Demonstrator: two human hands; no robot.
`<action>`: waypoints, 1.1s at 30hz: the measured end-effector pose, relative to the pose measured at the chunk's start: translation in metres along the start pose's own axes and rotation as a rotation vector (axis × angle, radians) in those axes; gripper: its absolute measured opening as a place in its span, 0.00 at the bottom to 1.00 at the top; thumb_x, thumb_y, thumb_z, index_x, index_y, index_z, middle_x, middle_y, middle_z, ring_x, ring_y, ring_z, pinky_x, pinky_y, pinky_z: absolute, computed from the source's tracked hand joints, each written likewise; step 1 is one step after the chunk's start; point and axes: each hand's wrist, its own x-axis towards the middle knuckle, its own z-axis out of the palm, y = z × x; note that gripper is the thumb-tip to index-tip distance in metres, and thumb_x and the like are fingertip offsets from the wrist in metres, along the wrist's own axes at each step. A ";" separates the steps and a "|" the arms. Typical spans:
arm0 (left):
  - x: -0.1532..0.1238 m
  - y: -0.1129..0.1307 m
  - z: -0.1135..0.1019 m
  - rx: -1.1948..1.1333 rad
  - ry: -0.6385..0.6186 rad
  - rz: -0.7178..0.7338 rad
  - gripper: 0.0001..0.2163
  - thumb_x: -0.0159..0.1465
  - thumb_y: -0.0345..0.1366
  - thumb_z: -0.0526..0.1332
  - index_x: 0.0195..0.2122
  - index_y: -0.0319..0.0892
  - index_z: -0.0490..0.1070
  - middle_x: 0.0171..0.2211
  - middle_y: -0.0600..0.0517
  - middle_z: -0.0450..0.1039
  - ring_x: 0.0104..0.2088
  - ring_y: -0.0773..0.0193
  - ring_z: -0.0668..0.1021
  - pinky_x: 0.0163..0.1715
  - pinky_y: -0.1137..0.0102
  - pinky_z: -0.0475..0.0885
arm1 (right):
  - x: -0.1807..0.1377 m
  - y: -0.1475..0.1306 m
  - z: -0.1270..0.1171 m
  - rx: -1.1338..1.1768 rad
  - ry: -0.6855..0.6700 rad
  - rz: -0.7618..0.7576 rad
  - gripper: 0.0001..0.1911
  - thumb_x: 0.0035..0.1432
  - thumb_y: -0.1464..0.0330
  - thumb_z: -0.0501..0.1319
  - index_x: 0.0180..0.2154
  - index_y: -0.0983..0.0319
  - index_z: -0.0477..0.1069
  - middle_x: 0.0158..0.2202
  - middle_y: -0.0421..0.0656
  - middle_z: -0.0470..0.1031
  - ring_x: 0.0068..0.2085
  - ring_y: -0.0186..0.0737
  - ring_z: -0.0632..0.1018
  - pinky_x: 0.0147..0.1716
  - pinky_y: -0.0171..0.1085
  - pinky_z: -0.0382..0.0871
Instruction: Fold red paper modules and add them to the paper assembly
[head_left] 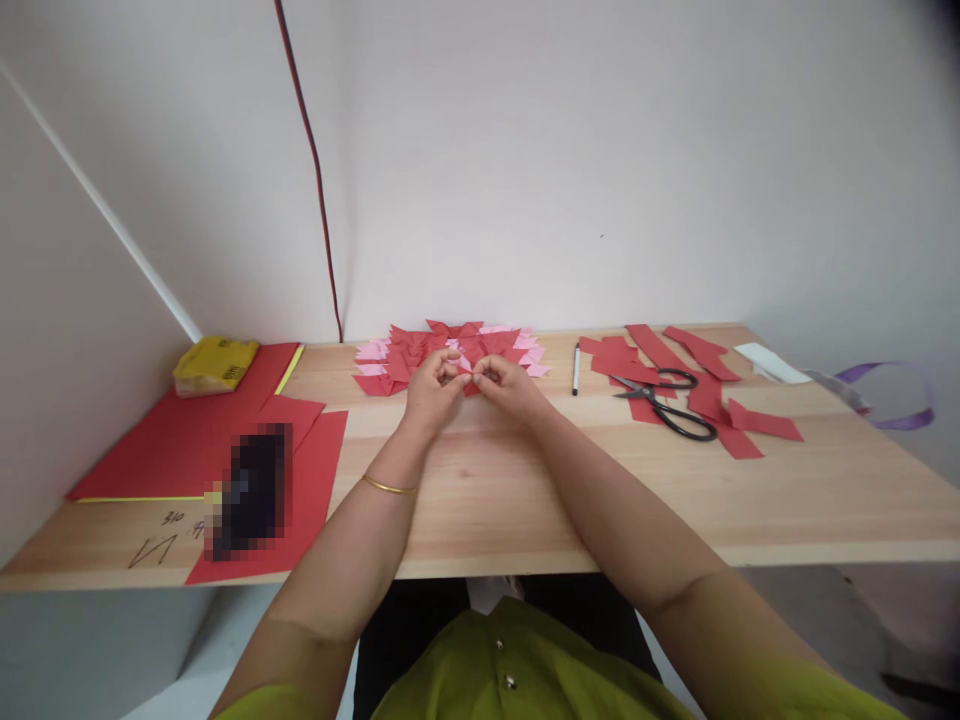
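Observation:
Over the middle of the wooden table, my left hand (437, 388) and my right hand (508, 385) meet fingertip to fingertip. Both pinch a small piece of red paper (469, 379), mostly covered by my fingers. Just behind them spreads a heap of folded red and pink paper pieces (409, 350) with pointed ends, close to the wall. Whether the held piece touches the heap, I cannot tell. A white pen (576, 370) lies right of the heap.
Black-handled scissors (667, 405) rest among red paper strips (615, 355) at the right, near a white strip (772, 363). Large red sheets (187, 440) cover the left side, with a yellow packet (216, 366) and a blurred dark object (253, 490) on them. A cord (319, 170) hangs along the wall.

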 end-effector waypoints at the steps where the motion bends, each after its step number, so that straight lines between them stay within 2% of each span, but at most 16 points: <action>1: 0.000 0.001 0.000 -0.029 -0.024 -0.018 0.18 0.51 0.33 0.64 0.44 0.41 0.67 0.22 0.58 0.63 0.23 0.70 0.67 0.28 0.73 0.63 | 0.000 0.001 0.000 -0.011 0.006 0.003 0.08 0.52 0.63 0.57 0.30 0.62 0.65 0.26 0.38 0.67 0.25 0.31 0.65 0.27 0.32 0.60; 3: 0.001 0.002 0.000 -0.064 -0.057 -0.052 0.20 0.51 0.33 0.64 0.45 0.40 0.67 0.22 0.58 0.64 0.24 0.70 0.67 0.29 0.73 0.63 | 0.000 0.002 0.000 -0.031 0.010 0.007 0.08 0.53 0.63 0.56 0.30 0.62 0.64 0.26 0.38 0.66 0.25 0.31 0.65 0.27 0.32 0.60; 5: 0.001 0.003 0.001 -0.065 -0.057 -0.077 0.17 0.50 0.34 0.64 0.42 0.40 0.69 0.23 0.57 0.65 0.24 0.70 0.67 0.29 0.72 0.63 | 0.000 0.002 0.001 -0.049 0.009 0.006 0.08 0.53 0.63 0.55 0.29 0.62 0.63 0.26 0.38 0.66 0.26 0.31 0.66 0.27 0.32 0.60; 9: 0.000 0.000 0.001 -0.013 -0.063 -0.085 0.06 0.52 0.36 0.63 0.29 0.40 0.71 0.21 0.56 0.63 0.24 0.70 0.65 0.27 0.72 0.61 | 0.000 0.001 0.000 -0.082 0.009 -0.006 0.07 0.53 0.64 0.54 0.29 0.62 0.63 0.26 0.38 0.66 0.26 0.32 0.66 0.27 0.32 0.59; 12: -0.001 0.000 0.000 0.027 -0.110 -0.072 0.08 0.53 0.37 0.62 0.22 0.40 0.66 0.19 0.57 0.59 0.23 0.71 0.62 0.25 0.73 0.59 | 0.001 0.001 -0.001 -0.083 0.024 -0.003 0.07 0.53 0.64 0.54 0.29 0.62 0.63 0.26 0.38 0.66 0.26 0.32 0.66 0.27 0.32 0.59; 18: -0.003 0.002 0.000 0.069 -0.094 -0.050 0.10 0.54 0.37 0.60 0.20 0.40 0.64 0.20 0.57 0.59 0.24 0.70 0.62 0.26 0.73 0.58 | 0.000 0.000 0.000 -0.046 0.009 0.034 0.08 0.53 0.64 0.55 0.29 0.62 0.63 0.26 0.37 0.66 0.26 0.31 0.65 0.28 0.32 0.60; 24: -0.003 -0.002 0.001 -0.020 -0.070 -0.063 0.11 0.53 0.36 0.61 0.19 0.40 0.60 0.19 0.58 0.57 0.23 0.71 0.60 0.25 0.73 0.55 | -0.001 -0.002 0.002 -0.001 -0.030 0.017 0.06 0.53 0.65 0.55 0.29 0.61 0.63 0.24 0.36 0.63 0.25 0.31 0.64 0.26 0.32 0.59; 33: -0.002 -0.006 -0.001 -0.134 -0.113 -0.139 0.11 0.53 0.38 0.62 0.19 0.39 0.62 0.18 0.58 0.57 0.22 0.72 0.60 0.25 0.74 0.55 | 0.000 -0.002 0.001 0.231 -0.025 0.007 0.11 0.49 0.62 0.61 0.32 0.61 0.64 0.29 0.38 0.67 0.28 0.32 0.68 0.29 0.33 0.63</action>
